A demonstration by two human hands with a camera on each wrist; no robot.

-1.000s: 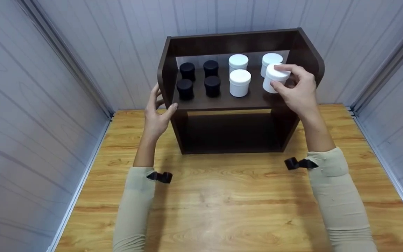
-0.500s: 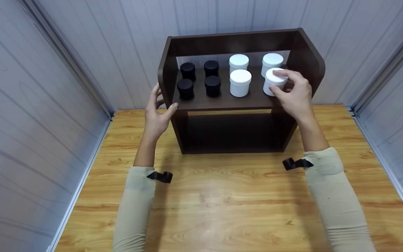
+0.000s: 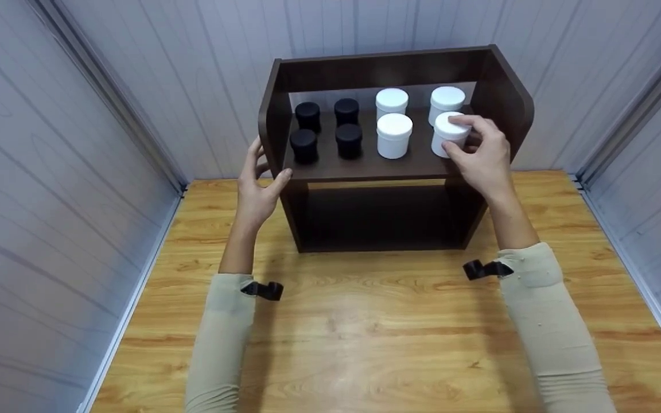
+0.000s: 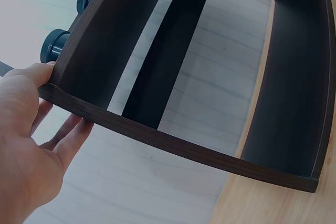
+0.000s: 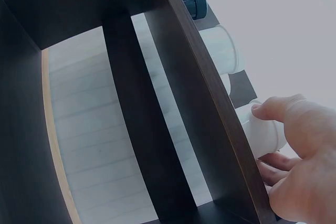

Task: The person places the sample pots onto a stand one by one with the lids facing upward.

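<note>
A dark brown wooden shelf unit stands on the floor. My left hand holds its left side panel, thumb at the front edge and fingers along the outside. At the front right of the upper shelf, my right hand grips a white lidded jar between thumb and fingers. The right wrist view shows this jar with its base at the shelf board. Beside and behind it stand three other white jars, the nearest being the front one. Several small black jars stand in two rows on the left half.
The unit's lower compartment has an open front. Pale panelled walls close in the left, back and right sides. Wood-patterned flooring stretches in front of the unit. A black wrist camera sits on each sleeve.
My right hand has lowered the white jar slightly and shifted it a little left, onto the shelf's front right. In the last half second it barely moves. My left hand has stayed in place.
</note>
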